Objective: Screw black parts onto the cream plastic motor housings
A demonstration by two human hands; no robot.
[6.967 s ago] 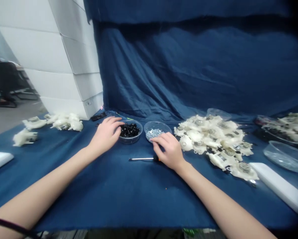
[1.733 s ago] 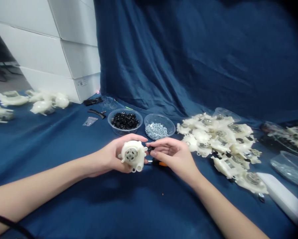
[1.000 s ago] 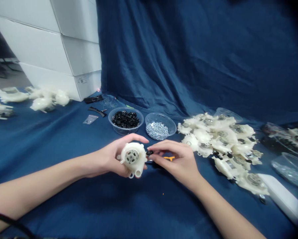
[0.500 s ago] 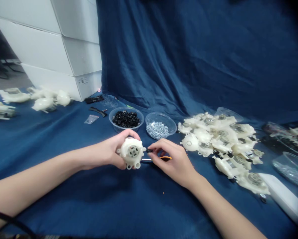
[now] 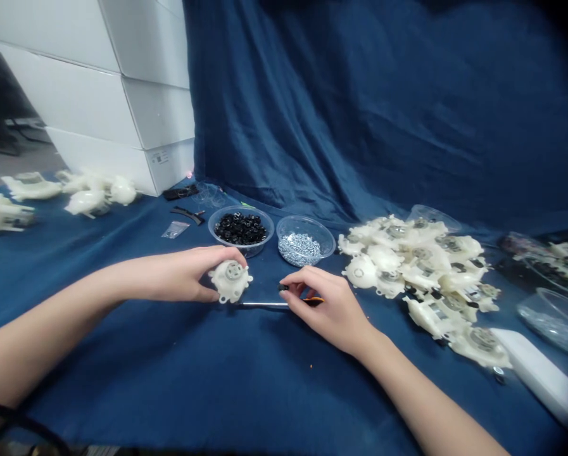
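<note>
My left hand (image 5: 201, 271) is closed around a cream plastic motor housing (image 5: 230, 282), whose round vented motor end shows on top. To its right, my right hand (image 5: 319, 301) pinches a small black part (image 5: 282, 287) between thumb and forefinger. A screwdriver (image 5: 265, 304) lies on the cloth, its metal shaft pointing left. Its orange handle is mostly hidden under my right hand. Just behind the hands stand a clear bowl of small black parts (image 5: 242, 229) and a clear bowl of silver screws (image 5: 301, 248).
Many cream housings (image 5: 416, 263) are heaped on the right, beside a white box (image 5: 535, 373) and another clear tub (image 5: 556, 320). More housings (image 5: 88, 201) lie at the left, near stacked white cartons (image 5: 98, 107). A small plastic bag (image 5: 175, 229) rests on the blue cloth (image 5: 246, 392).
My left hand has moved left with the housing, tipping it so its motor end faces more upward. The housing is now farther from the right hand, which stays in place with the black part.
</note>
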